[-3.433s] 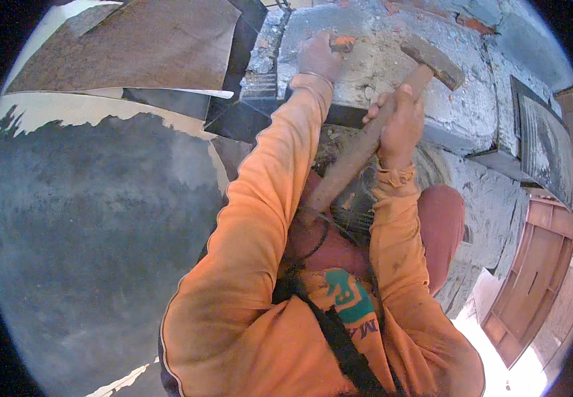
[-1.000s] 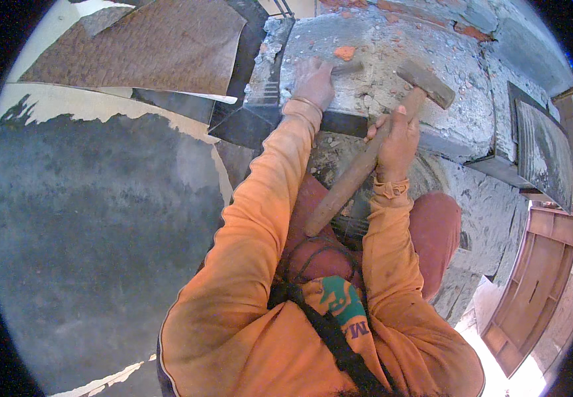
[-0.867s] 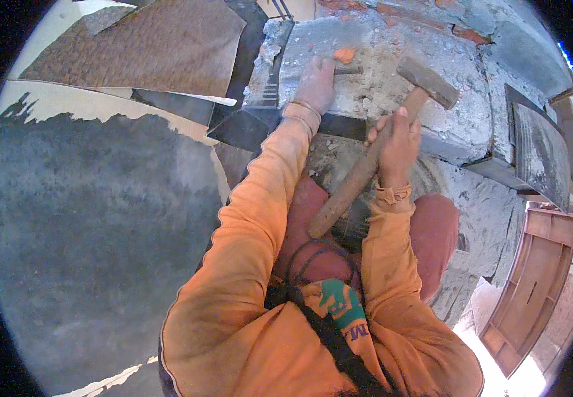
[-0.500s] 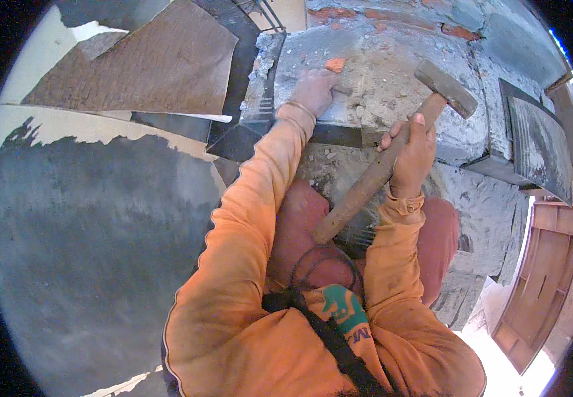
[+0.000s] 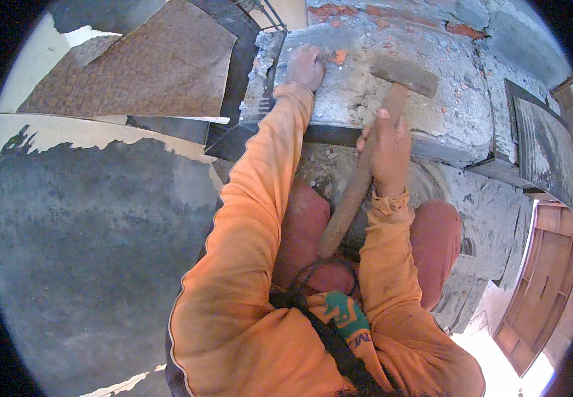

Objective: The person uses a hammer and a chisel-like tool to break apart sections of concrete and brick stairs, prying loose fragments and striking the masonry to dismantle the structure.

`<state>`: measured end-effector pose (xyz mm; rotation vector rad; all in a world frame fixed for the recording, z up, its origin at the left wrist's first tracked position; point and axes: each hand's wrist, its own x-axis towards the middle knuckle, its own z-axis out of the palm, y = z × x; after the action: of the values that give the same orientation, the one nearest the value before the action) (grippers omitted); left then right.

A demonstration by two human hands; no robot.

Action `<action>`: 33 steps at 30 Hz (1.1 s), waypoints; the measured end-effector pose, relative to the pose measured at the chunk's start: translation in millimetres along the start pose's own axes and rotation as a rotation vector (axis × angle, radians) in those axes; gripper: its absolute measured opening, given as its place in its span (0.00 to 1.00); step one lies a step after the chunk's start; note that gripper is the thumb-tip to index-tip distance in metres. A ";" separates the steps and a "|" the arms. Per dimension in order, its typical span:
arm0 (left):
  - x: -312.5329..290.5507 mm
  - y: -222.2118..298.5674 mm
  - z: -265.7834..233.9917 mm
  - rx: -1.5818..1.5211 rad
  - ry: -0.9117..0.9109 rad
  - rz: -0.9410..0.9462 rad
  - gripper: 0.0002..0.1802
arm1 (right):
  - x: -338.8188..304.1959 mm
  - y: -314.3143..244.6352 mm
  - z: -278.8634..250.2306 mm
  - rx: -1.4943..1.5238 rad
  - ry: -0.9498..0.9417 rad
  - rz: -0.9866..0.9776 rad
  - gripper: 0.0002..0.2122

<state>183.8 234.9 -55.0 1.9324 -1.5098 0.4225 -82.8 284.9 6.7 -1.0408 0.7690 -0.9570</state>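
1 hammer (image 5: 397, 100) is in the upper right of the frame, its head over a rough grey ledge (image 5: 339, 102); contact between them cannot be determined. The right hand (image 5: 391, 155) is closed firmly around the wooden handle, which slants down toward the frame's centre. The left hand (image 5: 306, 66), at upper centre on the ledge, is curled into a fist; its contents cannot be determined. 1 orange fragment (image 5: 340, 57) lies just beside it. A brown sheet (image 5: 141, 69) occupies the upper left, a brown panel (image 5: 539, 288) the lower right.
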 end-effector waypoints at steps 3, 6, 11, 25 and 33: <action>3.5 -0.9 3.5 -0.039 0.008 -0.020 0.07 | 7.1 -0.9 9.5 -0.003 -0.022 -0.026 0.13; 2.0 9.7 6.6 0.022 0.038 -0.053 0.07 | 16.8 -15.9 7.5 0.032 0.034 -0.066 0.13; 3.9 6.0 12.0 0.060 0.129 -0.016 0.08 | 45.5 19.3 19.8 -0.044 0.157 -0.198 0.14; 7.2 9.9 19.9 0.009 0.168 -0.060 0.05 | 76.6 71.8 13.5 -0.596 0.122 -0.485 0.16; 2.9 16.7 3.4 0.054 -0.003 -0.160 0.13 | 44.7 -7.9 18.5 0.041 0.072 0.011 0.15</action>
<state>168.3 228.3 -51.0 2.0792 -1.3459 0.3933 -51.1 249.0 16.7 -0.9700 0.8109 -1.0018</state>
